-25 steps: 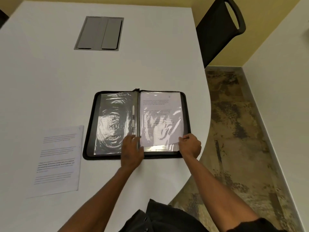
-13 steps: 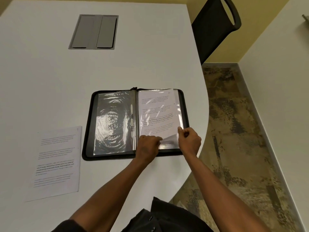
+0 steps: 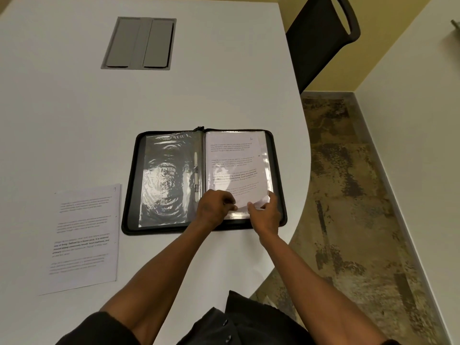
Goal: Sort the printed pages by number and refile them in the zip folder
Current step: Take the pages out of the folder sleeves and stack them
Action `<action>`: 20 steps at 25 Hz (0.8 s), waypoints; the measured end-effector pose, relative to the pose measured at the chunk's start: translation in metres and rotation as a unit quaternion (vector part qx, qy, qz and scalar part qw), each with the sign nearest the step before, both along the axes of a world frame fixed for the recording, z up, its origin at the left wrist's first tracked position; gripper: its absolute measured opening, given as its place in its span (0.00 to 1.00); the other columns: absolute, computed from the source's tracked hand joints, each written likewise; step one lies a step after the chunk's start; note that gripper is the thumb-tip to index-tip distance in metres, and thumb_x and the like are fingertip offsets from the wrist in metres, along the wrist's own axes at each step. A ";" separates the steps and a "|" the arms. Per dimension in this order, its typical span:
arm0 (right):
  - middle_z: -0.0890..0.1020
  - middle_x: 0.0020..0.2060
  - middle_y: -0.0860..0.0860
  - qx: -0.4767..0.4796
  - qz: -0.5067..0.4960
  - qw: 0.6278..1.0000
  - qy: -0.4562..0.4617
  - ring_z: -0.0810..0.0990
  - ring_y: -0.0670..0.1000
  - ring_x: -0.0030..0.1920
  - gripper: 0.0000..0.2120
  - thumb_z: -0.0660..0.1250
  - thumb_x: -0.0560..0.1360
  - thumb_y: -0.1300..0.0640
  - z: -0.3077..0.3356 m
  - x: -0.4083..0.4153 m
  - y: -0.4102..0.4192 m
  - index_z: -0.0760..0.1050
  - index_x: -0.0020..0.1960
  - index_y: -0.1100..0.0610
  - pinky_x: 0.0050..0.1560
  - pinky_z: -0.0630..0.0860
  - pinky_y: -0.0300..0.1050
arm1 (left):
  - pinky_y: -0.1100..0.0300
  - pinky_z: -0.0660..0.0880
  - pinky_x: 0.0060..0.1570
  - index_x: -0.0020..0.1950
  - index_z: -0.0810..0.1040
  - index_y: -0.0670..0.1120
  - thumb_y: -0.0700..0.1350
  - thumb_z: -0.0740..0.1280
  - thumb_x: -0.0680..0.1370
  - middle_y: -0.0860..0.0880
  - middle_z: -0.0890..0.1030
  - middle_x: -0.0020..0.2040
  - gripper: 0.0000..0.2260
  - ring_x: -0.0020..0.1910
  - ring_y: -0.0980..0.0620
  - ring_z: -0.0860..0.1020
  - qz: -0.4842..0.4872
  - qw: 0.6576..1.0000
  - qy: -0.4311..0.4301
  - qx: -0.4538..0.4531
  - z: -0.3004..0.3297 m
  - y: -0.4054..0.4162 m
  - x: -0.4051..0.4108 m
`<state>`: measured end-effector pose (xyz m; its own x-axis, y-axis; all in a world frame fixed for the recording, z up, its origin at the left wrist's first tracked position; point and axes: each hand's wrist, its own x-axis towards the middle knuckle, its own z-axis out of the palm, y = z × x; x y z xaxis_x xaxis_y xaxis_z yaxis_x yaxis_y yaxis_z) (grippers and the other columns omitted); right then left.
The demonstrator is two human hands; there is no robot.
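A black zip folder [image 3: 129,185] lies open on the white table, with clear plastic sleeves on both halves. A printed page [image 3: 234,165] sits on the right half, partly in a sleeve, its near edge curled up. My left hand [image 3: 215,207] pinches the near edge of the sleeve beside the spine. My right hand [image 3: 265,214] pinches the page's lifted near right corner. A second printed page [image 3: 83,239] lies flat on the table to the left of the folder.
A grey cable hatch [image 3: 139,43] is set into the table at the back. A black chair [image 3: 321,36] stands beyond the table's curved right edge [image 3: 302,210]. Patterned floor lies to the right.
My left hand moved from the spine right to the page's near edge. My right hand shifted inward and lifted the page's corner; the page now sits straighter on the right half.
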<state>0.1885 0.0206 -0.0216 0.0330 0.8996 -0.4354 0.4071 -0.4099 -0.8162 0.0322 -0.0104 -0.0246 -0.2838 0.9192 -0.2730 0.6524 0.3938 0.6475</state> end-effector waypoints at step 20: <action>0.82 0.56 0.54 -0.062 -0.078 0.995 -0.023 0.79 0.49 0.47 0.16 0.68 0.77 0.66 -0.022 0.027 -0.048 0.78 0.64 0.58 0.46 0.78 0.39 | 0.58 0.77 0.55 0.57 0.84 0.49 0.44 0.71 0.77 0.52 0.85 0.54 0.10 0.50 0.54 0.81 -0.008 1.000 -0.010 0.011 -0.004 -0.027 0.010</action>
<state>0.2157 -0.0279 -0.0431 0.1904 0.8213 -0.5378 0.3668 -0.5677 -0.7370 0.0422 -0.0372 -0.0287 -0.2634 0.9295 -0.2581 0.6453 0.3686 0.6692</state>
